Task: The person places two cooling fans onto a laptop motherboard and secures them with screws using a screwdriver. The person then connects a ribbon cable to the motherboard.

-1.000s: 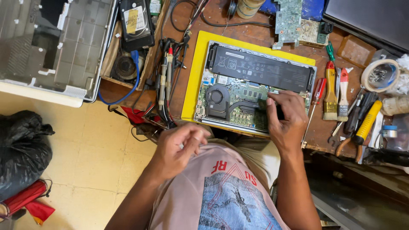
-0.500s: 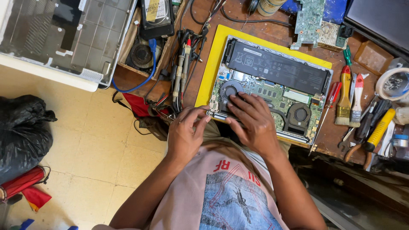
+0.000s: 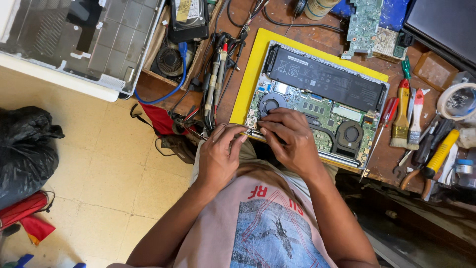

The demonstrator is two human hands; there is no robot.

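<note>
At the near edge of the opened laptop [image 3: 317, 106], both hands' grips, left hand [image 3: 220, 154] and right hand [image 3: 290, 136], pinch something too small to tell.

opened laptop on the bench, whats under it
A yellow rectangular mat lies under the opened laptop, showing along its far and left edges. The near edge is hidden by both hands.
</note>
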